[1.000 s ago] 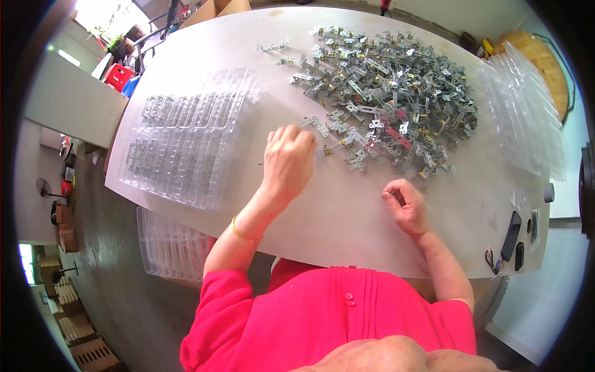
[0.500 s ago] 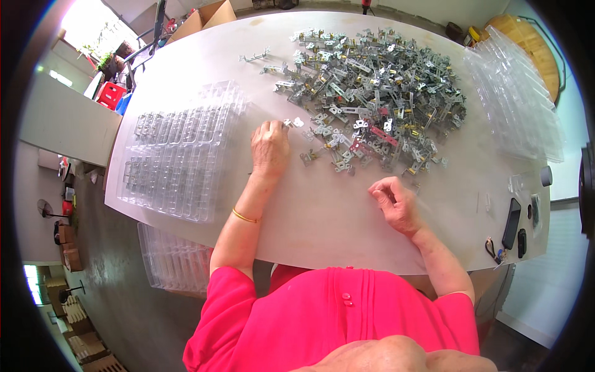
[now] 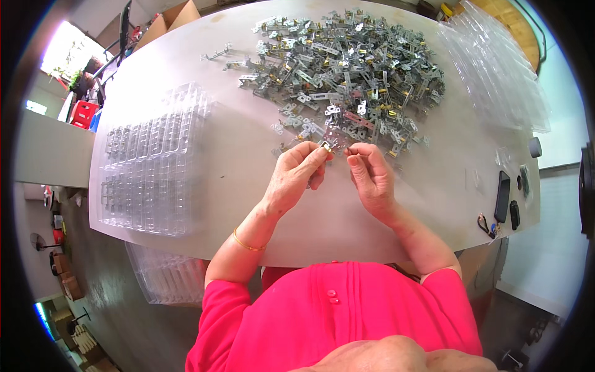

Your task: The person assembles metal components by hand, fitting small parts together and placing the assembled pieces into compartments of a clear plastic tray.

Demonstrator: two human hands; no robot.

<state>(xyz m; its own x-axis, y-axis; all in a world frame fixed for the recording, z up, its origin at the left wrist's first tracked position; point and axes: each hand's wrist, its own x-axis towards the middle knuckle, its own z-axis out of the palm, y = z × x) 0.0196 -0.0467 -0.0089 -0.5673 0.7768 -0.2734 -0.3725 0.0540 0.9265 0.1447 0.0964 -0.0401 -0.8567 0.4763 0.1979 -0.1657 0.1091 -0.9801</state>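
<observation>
Just in front of a large heap of small metal brackets [image 3: 353, 74], my two hands are close together. Between the thumb and forefinger of my left hand [image 3: 291, 177] is a small metal bracket [image 3: 329, 146] with a yellowish part. My right hand [image 3: 374, 183] is closed in a pinch beside it; a tiny dark bit shows at its fingertips, too small to name. Silvery brackets make up most of the heap, with yellow parts among them and a few reddish strips. At the left, clear plastic trays [image 3: 149, 195] hold rows of small metal parts in their compartments.
More clear plastic trays [image 3: 489, 74] are stacked at the right. A phone [image 3: 502, 195], a small black object [image 3: 514, 214] and keys [image 3: 486, 227] lie near the right edge. Below the table's left edge stand further clear trays [image 3: 164, 273]. One bracket [image 3: 217, 52] lies apart, far left.
My left hand has come right from beside the trays, now with a bracket in its fingers. My right hand has moved up and left to meet it. The whole view has shifted slightly.
</observation>
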